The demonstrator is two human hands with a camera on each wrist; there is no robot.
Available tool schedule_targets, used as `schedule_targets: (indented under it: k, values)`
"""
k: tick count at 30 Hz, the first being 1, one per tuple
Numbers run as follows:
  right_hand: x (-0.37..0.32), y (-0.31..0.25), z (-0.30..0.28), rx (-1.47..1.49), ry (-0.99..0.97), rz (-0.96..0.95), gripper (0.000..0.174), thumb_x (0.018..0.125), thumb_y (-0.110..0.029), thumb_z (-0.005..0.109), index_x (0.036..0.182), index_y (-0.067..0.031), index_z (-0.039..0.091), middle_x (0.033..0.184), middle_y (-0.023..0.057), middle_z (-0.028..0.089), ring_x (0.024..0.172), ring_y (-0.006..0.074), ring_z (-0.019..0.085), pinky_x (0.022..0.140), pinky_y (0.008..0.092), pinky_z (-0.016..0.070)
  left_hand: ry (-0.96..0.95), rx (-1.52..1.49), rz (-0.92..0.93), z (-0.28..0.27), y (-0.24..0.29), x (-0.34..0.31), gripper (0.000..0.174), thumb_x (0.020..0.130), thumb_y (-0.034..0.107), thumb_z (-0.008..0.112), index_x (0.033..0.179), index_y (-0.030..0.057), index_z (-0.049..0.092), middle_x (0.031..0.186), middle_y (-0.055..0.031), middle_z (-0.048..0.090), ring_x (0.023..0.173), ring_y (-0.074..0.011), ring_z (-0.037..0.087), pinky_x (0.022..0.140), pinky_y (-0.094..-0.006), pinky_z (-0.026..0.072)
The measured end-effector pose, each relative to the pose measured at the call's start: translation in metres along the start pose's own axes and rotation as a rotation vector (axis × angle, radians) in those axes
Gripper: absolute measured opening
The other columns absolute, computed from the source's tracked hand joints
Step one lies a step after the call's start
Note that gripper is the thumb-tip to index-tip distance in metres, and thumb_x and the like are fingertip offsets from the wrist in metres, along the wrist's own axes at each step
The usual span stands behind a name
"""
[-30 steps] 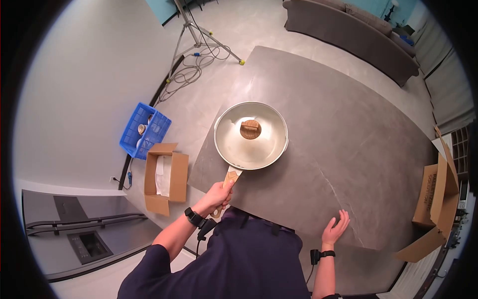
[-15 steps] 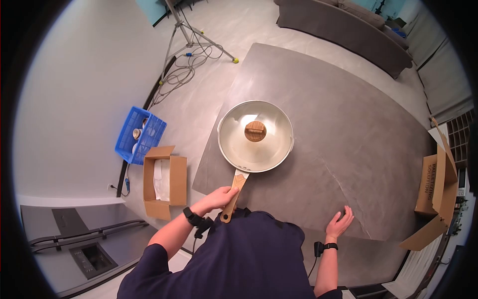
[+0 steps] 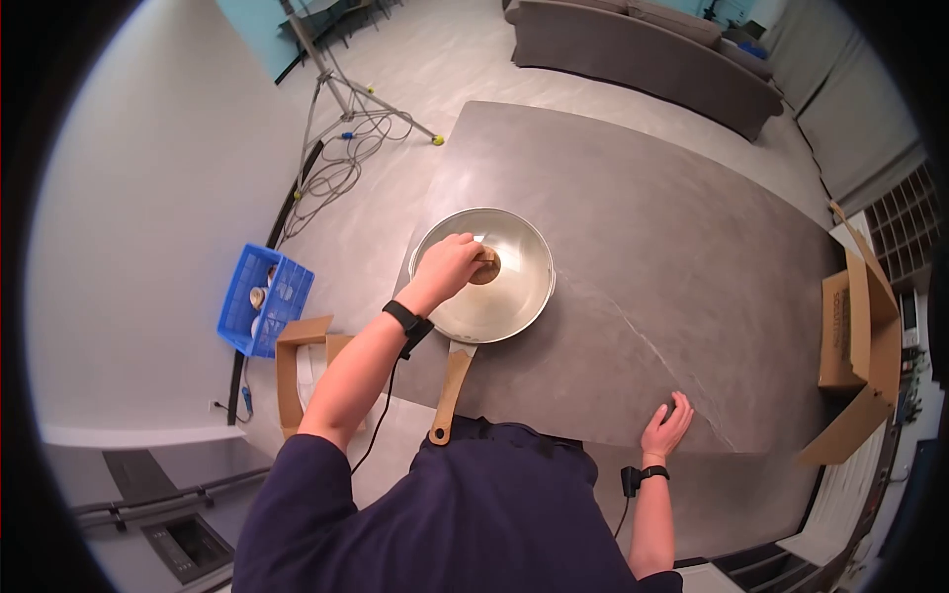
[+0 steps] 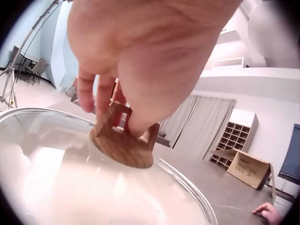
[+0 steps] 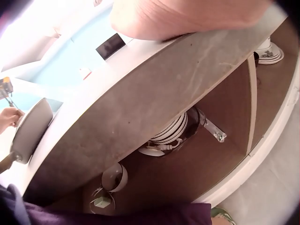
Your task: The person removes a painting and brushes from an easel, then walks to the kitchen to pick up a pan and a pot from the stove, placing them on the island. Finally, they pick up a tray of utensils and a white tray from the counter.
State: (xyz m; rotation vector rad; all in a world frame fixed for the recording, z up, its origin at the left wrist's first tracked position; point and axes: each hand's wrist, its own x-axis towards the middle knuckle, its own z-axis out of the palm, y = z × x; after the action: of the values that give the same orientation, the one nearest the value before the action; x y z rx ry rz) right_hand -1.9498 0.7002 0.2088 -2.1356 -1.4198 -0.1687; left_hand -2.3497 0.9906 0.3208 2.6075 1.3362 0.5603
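My left hand (image 3: 450,265) pinches the wooden knob (image 4: 123,151) of a glass lid (image 3: 516,296); the lid lies over a pale pan (image 5: 35,126). The pan stands on the grey table (image 3: 633,217), its wooden handle (image 3: 452,390) directed toward my body. My right hand (image 3: 667,427), fingers relaxed and loosely extended, rests near the table's edge, well apart from the pan.
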Motion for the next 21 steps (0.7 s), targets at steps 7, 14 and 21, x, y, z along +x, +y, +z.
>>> schedule_targets:
  k: [7,14,21]
  values:
    - [0.001,-0.001,-0.002,0.006,-0.013,0.042,0.029,0.084,-0.02,0.045,0.107,-0.0032,0.051,0.116,0.0125,0.05,0.114,0.031,0.043,0.103,0.0468,0.0255,0.195,-0.218,-0.118,-0.046,-0.005,-0.008,0.013,0.075,0.006,0.061,0.087,0.0051,0.061,0.083,-0.0094,0.059,0.079,-0.0279,0.058,0.067,-0.0344,0.0467]
    - [0.002,0.001,-0.003,0.016,-0.015,0.039,0.029,0.084,-0.02,0.046,0.107,-0.004,0.051,0.116,0.012,0.05,0.114,0.031,0.043,0.102,0.0467,0.026,0.246,-0.215,-0.194,-0.089,-0.016,-0.012,0.012,0.076,0.008,0.063,0.087,0.0022,0.062,0.081,-0.012,0.06,0.071,-0.0281,0.059,0.062,-0.0319,0.0465]
    - [0.003,0.002,-0.004,0.033,-0.004,0.026,0.027,0.083,-0.02,0.046,0.105,-0.0045,0.051,0.115,0.0119,0.05,0.113,0.0307,0.043,0.101,0.0464,0.0269,0.071,-0.132,-0.138,-0.054,0.008,-0.007,0.012,0.075,0.012,0.063,0.084,0.0042,0.061,0.081,-0.0092,0.059,0.075,-0.0291,0.058,0.063,-0.0358,0.0466]
